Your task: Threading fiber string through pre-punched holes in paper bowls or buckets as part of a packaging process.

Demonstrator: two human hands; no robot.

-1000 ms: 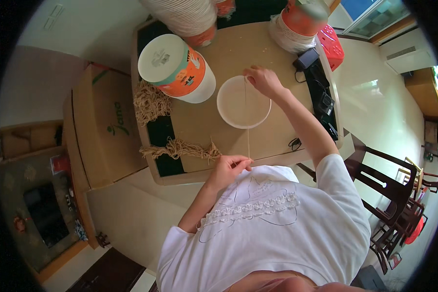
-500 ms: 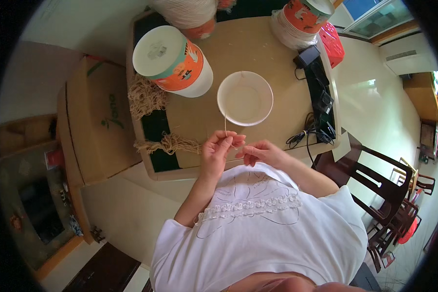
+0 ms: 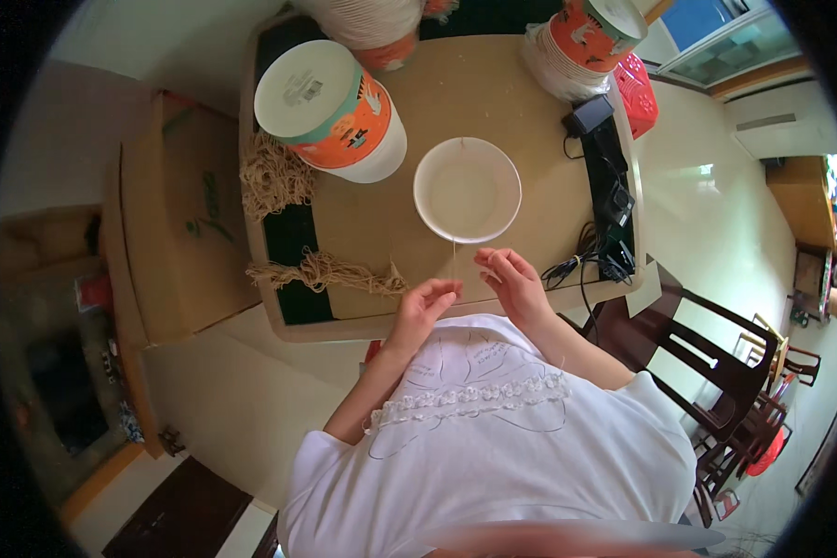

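Observation:
A white paper bucket (image 3: 468, 191) stands mouth up on the table in front of me. From its near rim a thin beige string (image 3: 454, 260) runs down toward my left hand (image 3: 422, 314), whose thumb and forefinger pinch it. Just to the right, my right hand (image 3: 518, 284) is raised with its fingers curled and the tips close together; whatever is in them, if anything, is too small to make out. Left of the bucket lies a bundle of beige strings (image 3: 330, 272), and above that a looser tangle of string (image 3: 274, 177).
Stacked paper buckets with an orange printed band (image 3: 358, 126) stand at the left. More wrapped stacks fill the far edge. A black power adapter (image 3: 588, 115) and coiled cables (image 3: 591, 260) lie along the right side. A large cardboard box (image 3: 181, 223) adjoins the table's left.
My hands have moved apart: the left has come slightly nearer to me, the right has risen toward the bucket. The string now leaves the rim farther to the right.

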